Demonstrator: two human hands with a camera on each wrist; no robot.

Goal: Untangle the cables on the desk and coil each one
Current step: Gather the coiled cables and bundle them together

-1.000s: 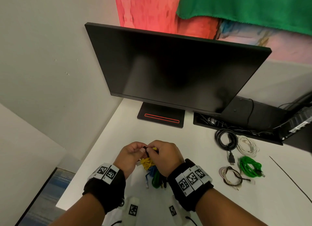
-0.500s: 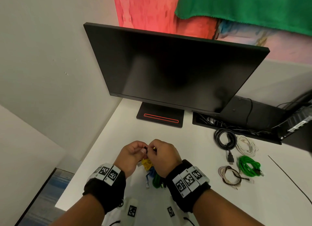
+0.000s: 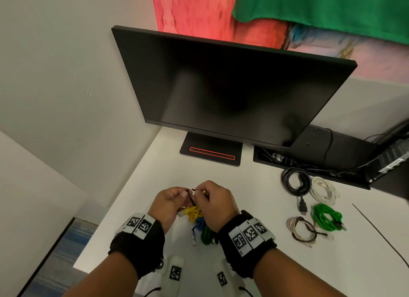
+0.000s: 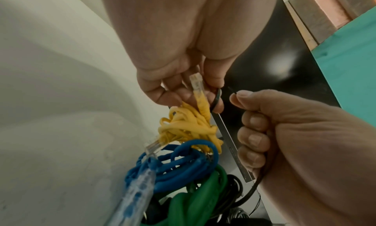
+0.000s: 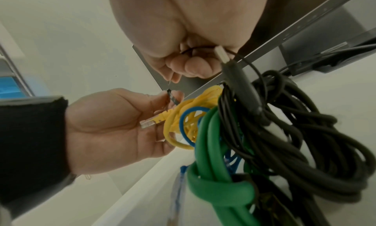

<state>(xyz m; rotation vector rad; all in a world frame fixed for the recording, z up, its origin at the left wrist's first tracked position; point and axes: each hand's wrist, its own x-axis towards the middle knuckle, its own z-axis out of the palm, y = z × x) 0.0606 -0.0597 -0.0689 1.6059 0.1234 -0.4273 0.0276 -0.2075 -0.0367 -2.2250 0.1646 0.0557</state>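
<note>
A tangle of yellow cable (image 3: 194,212), blue cable (image 3: 199,224) and green cable (image 3: 206,234) hangs between my hands above the desk's front. My left hand (image 3: 174,200) pinches a thin black tie (image 4: 217,99) and holds the yellow cable (image 4: 187,125) by its clear plug. My right hand (image 3: 212,199) pinches the tie's other end (image 5: 168,84), fingers curled. A thick black cable (image 5: 305,141) and the green cable (image 5: 211,165) dangle under my right hand (image 5: 189,63). My left hand (image 5: 114,121) faces it.
A black monitor (image 3: 232,93) stands behind on the white desk (image 3: 254,208). At the right lie a coiled black cable (image 3: 295,181), a white coil (image 3: 324,189), a green coil (image 3: 327,217) and a braided coil (image 3: 302,230). A cable tray (image 3: 309,161) is behind them.
Both hands stay together on the tangle, with only small finger movements at the black tie. The coils at the right have not moved.
</note>
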